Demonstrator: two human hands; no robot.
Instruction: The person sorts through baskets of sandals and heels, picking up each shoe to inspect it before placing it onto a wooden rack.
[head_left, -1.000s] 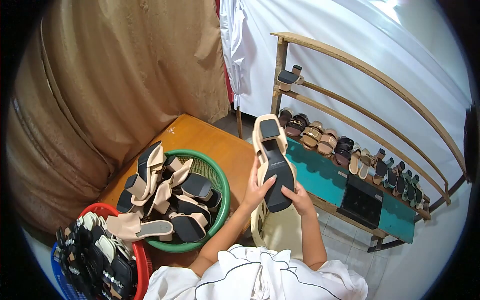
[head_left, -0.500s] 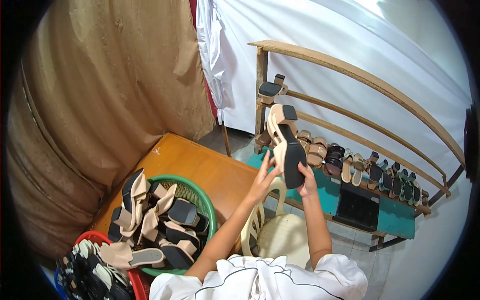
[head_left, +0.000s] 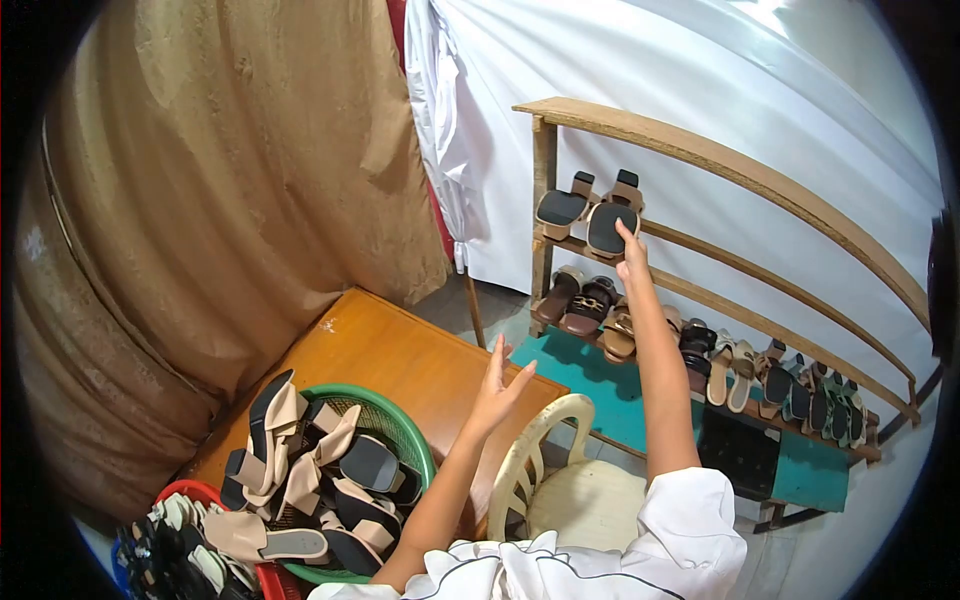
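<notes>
A beige block-heeled sandal point(head_left: 611, 232) with a black sole rests sole-outward on the wooden rack point(head_left: 690, 122). My right hand point(head_left: 632, 258) is on it, thumb against the sole, the other fingers partly hidden. Just left of it leans another beige sandal point(head_left: 563, 208) with its black sole facing out. My left hand point(head_left: 497, 392) is open over the edge of the orange-brown table, fingers apart and nothing in it. To its left, a green basket point(head_left: 425, 440) holds several beige sandals point(head_left: 300, 480) with black soles, piled loosely.
Several sandals point(head_left: 694, 350) line the lower shelf, above a teal bench point(head_left: 570, 375). A cream plastic chair point(head_left: 590, 490) stands close in front of me. The wooden table point(head_left: 400, 340) carries the green basket. A red basket point(head_left: 190, 490) with more sandals is at lower left.
My right hand has carried the sandal forward and up onto the rack, beside the other beige one. My left hand has let go of it and moved back and down.
</notes>
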